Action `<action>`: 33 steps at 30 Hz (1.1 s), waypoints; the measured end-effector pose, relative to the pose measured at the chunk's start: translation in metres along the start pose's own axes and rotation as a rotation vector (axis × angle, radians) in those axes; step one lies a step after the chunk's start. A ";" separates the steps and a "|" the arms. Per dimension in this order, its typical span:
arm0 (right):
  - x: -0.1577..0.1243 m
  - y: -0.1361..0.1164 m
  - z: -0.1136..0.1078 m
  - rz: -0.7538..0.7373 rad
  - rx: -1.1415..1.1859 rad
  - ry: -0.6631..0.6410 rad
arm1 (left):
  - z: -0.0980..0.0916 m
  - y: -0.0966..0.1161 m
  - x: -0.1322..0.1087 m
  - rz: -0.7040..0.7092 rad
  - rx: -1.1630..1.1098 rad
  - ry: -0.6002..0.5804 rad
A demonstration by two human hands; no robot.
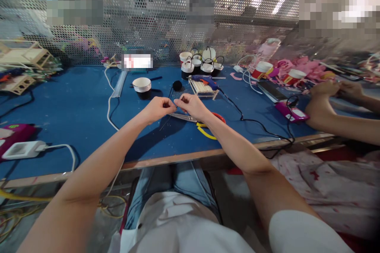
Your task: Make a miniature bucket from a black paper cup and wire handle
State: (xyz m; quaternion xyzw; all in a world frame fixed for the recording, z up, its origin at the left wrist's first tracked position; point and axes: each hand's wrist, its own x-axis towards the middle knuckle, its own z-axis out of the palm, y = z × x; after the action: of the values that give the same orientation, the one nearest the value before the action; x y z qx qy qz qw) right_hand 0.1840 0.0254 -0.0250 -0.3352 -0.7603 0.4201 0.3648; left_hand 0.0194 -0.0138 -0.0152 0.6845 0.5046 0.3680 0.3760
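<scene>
My left hand (160, 109) and my right hand (191, 106) meet above the blue table, fingertips pinched close together. Between them runs a thin dark wire (165, 123), one end slanting out below my left fingers. Most of it is hidden by the fingers. A small round black piece (177, 85) lies just beyond the hands. Under my right hand rest scissors (184, 117) with red and yellow handles. To the left stands a black-and-white paper cup (142, 88). A blue glue gun (204, 81) lies on a small stick rack (203, 91) to the right.
Several cups with black handles (207, 68) stand at the back, before a perforated metal screen (166, 19). White cables (108, 106) and a black cord (255, 121) cross the table (80, 114). At right, a co-worker's hands (323, 89) are near pink material (308, 67) and a purple power box (292, 111).
</scene>
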 end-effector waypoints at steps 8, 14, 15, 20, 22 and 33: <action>0.000 0.001 0.002 0.026 -0.002 0.045 | 0.004 0.003 -0.001 -0.017 -0.019 0.003; 0.000 0.002 0.000 -0.010 0.198 -0.075 | 0.002 0.003 -0.001 -0.153 -0.219 -0.051; 0.000 0.002 0.000 -0.006 0.174 -0.063 | 0.002 0.003 -0.001 -0.147 -0.208 -0.046; 0.000 -0.001 0.001 -0.002 -0.015 0.023 | 0.005 0.000 0.000 -0.014 -0.025 0.013; 0.000 -0.001 0.002 0.007 -0.067 0.070 | 0.006 -0.001 0.000 0.015 0.033 0.032; 0.002 0.003 0.001 0.024 0.249 -0.101 | 0.004 0.006 -0.002 -0.146 -0.211 -0.030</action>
State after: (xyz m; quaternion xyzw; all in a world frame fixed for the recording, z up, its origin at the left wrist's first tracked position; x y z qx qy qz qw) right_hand 0.1831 0.0280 -0.0271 -0.2747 -0.7156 0.5320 0.3597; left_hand 0.0248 -0.0173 -0.0120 0.6081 0.5058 0.3804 0.4793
